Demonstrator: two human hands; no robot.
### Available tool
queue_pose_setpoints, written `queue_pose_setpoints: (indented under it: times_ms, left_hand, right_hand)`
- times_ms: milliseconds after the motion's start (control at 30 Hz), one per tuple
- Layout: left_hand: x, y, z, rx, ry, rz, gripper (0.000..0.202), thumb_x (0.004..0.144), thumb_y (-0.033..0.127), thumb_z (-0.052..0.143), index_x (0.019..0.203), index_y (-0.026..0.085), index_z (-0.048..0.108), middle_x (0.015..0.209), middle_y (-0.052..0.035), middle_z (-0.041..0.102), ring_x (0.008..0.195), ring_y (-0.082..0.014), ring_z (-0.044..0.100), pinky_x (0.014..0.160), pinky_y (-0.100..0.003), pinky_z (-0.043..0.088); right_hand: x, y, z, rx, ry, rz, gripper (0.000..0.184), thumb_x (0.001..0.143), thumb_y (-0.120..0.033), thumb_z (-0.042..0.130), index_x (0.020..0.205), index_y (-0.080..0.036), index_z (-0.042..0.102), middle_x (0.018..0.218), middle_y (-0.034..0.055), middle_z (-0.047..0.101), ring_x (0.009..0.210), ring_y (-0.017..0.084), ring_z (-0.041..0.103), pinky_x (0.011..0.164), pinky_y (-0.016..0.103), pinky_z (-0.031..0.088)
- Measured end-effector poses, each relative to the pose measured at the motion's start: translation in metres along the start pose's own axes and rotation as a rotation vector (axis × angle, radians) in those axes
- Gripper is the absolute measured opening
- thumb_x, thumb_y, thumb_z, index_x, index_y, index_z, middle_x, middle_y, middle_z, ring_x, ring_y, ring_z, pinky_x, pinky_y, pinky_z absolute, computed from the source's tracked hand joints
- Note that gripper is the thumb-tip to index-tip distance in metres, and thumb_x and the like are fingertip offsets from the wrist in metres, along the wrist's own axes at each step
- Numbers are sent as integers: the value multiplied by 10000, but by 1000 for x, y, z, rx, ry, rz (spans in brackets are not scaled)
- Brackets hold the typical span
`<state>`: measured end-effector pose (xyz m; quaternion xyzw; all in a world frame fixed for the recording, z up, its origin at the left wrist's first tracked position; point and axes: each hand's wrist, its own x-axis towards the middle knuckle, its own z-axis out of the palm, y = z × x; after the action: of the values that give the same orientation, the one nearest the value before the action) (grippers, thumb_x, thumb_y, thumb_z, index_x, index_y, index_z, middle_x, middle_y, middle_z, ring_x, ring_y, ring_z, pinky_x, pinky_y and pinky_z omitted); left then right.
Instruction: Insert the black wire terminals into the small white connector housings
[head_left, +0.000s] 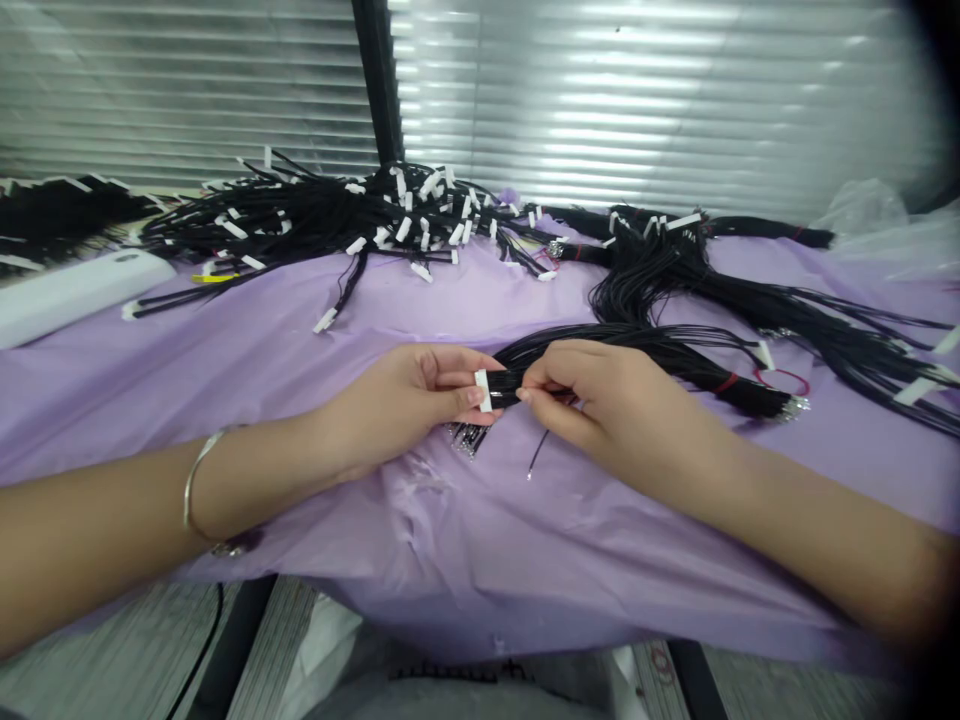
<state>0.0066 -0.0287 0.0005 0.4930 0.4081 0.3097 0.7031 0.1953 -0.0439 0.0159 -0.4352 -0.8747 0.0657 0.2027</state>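
Note:
My left hand (pixel 409 400) pinches a small white connector (pixel 483 390) between thumb and fingers. My right hand (pixel 600 400) is closed on thin black wires (pixel 507 390) that run into that connector. Both hands rest on the purple cloth (pixel 337 330) near the table's front edge. A loose bundle of black wires (pixel 675 355) with metal tips fans out to the right behind my right hand, tied by a red band (pixel 724 384). A single wire end (pixel 537 458) hangs below my right hand. A thin bracelet circles my left wrist (pixel 196 482).
A large heap of black wire harnesses with white connectors (pixel 360 215) lies along the back of the table. More black bundles (pixel 810 300) stretch to the right. A white flat object (pixel 71 290) sits at the left. Clear plastic bags (pixel 885 225) lie at the far right. Window blinds stand behind.

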Motion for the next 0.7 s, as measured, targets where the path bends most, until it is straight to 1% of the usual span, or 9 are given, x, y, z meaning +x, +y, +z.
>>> queue_pose_setpoints:
  times_ms: [200, 300, 400, 500, 600, 700]
  left_hand:
    - [1, 0, 1, 17, 4, -18, 202, 758, 99, 616, 956, 139, 635, 793, 2, 672, 777, -88, 639, 828, -229, 496]
    - [2, -1, -1, 12, 2, -8, 230, 752, 116, 637, 980, 139, 627, 823, 0, 674, 781, -88, 638, 842, -238, 495]
    - [1, -3, -3, 11, -5, -21, 257, 738, 128, 660, 993, 137, 624, 833, -5, 677, 770, -86, 639, 819, -225, 500]
    - [2, -4, -7, -9, -5, -49, 244, 725, 153, 681, 965, 140, 639, 850, -14, 686, 771, -92, 643, 817, -235, 505]
    - [4, -5, -9, -21, 14, -26, 248, 710, 169, 699, 951, 139, 653, 876, -26, 691, 777, -102, 645, 825, -252, 507]
    - [4, -5, -9, -38, 23, -12, 236, 696, 142, 705, 928, 128, 661, 818, -16, 687, 737, -98, 640, 796, -254, 517]
  right_hand:
    - [-1, -1, 4, -11, -17, 7, 150, 842, -170, 483, 770, -140, 611, 758, 42, 617, 731, 157, 557, 666, 274, 413]
    - [0, -2, 6, -19, 15, -7, 153, 845, -178, 484, 768, -138, 610, 756, 45, 615, 729, 160, 556, 663, 276, 409]
    - [1, -3, 9, -25, 28, 8, 142, 833, -161, 504, 738, -143, 608, 738, 41, 609, 721, 159, 556, 657, 273, 407]
    - [2, -2, 15, 24, 32, 19, 127, 832, -141, 512, 751, -142, 610, 739, 34, 606, 703, 142, 546, 650, 257, 412]
    - [4, 2, 21, 59, 61, 13, 121, 837, -139, 511, 757, -133, 602, 747, 40, 601, 690, 133, 528, 639, 248, 408]
    - [6, 7, 25, 128, 34, 14, 126, 841, -135, 501, 755, -132, 593, 758, 43, 600, 701, 129, 521, 651, 243, 405]
